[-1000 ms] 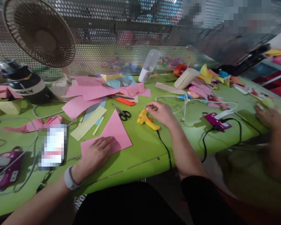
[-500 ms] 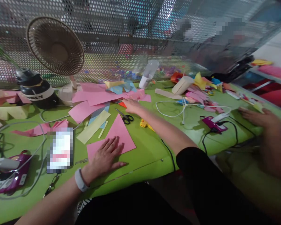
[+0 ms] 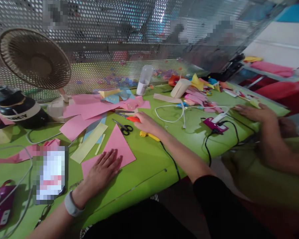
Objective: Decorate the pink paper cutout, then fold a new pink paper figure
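1. The pink paper (image 3: 126, 154) lies flat on the table (image 3: 142, 176), its point facing away from the wearer, its near left part under the left hand (image 3: 99, 172).
2. The left hand is open, palm down, fingers spread over the paper. Firm, even pressure should hold the sheet without creasing it; those fingertips are best clear of any blade's path.
3. The right hand (image 3: 148, 124) is closed around the near end of the orange cutter (image 3: 133, 119), beyond the paper's point. Just how the fingers wrap it cannot be seen.
4. A grey length reaches left from the cutter; I cannot tell whether it is bare blade. Treating it as sharp, and gripping only the orange body, would be the safe way.
5. The scissors (image 3: 126, 129) lie between the cutter and the paper, so a small lift seems wiser than a drag, which could snag their handles.
6. The glue gun (image 3: 154, 136) lies just beside the right wrist, its black cord (image 3: 171, 157) running to the table's near edge. A raised forearm would avoid nudging either.
7. Farther off, the pink sheets (image 3: 89, 106) lie loose by the cutter's far end; a low sweep could catch them.
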A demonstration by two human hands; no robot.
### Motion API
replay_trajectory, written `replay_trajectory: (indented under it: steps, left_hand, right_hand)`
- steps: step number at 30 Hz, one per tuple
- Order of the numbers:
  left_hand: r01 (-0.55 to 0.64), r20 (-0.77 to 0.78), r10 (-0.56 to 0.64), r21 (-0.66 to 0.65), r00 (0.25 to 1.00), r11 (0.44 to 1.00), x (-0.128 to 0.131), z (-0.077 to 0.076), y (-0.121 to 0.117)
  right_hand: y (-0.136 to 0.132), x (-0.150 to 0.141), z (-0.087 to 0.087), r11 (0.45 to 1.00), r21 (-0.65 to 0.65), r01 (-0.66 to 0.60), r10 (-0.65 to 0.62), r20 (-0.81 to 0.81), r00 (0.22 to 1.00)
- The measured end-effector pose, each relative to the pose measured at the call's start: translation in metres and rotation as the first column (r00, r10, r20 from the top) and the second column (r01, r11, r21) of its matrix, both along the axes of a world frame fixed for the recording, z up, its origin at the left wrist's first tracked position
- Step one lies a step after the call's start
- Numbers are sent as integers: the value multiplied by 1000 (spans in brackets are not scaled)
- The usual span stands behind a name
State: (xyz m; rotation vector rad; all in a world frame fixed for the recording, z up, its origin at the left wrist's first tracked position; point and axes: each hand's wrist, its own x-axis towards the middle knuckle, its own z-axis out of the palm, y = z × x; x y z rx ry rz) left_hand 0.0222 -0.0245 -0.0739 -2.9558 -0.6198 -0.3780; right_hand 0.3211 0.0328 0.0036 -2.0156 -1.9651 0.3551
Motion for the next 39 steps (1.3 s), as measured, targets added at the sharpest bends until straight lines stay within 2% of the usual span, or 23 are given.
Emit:
replay_trajectory:
  steps: [3, 6, 7, 9, 11, 14, 16, 19, 23, 27, 33, 39]
  left_hand:
    - [-8, -34, 8, -6, 999, 1000, 1, 4, 1]
    - [-4, -67, 4, -5, 998, 1000, 2, 6, 1]
    - [-6, -67, 6, -5, 998, 1000, 2, 6, 1]
    - [-15, -59, 14, -11, 998, 1000, 2, 7, 0]
    - [-23, -65, 22, -20, 998, 1000, 2, 9, -2]
    - [-24, -112, 20, -32, 994, 999, 1, 17, -4]
    - [-6, -128, 0, -43, 992, 999, 3, 22, -5]
    - [1, -122, -11, -75, 992, 997, 8, 27, -9]
    - [-107, -98, 96, -113, 991, 988, 15, 22, -14]
    - [-115, -90, 101, -171, 991, 978, 15, 17, -17]
    - [-118, -82, 103, -209, 991, 971, 13, 19, -18]
    - [-102, -65, 90, -200, 994, 975, 11, 18, -17]
  right_hand:
    - [-32, 20, -11, 996, -78, -53, 36, -203, 978]
    - [-61, 31, -24, 969, -166, -184, 59, -565, 823]
    - [-70, 33, -28, 956, -200, -216, 43, -631, 774]
    - [-84, 35, -32, 938, -246, -246, 13, -683, 730]
    - [-93, 35, -33, 937, -257, -237, 12, -655, 755]
    - [-100, 36, -29, 966, -188, -177, 59, -507, 860]
    - [-101, 37, -28, 975, -161, -150, 64, -445, 893]
    - [-103, 38, -31, 968, -216, -131, 10, -487, 873]
    - [-107, 39, -41, 975, -221, -39, -72, -475, 877]
    - [-107, 37, -42, 989, -146, 0, -60, -407, 912]
    - [-103, 31, -31, 989, -127, 79, -116, -323, 939]
    - [-100, 30, -36, 991, -124, 43, -75, -263, 962]
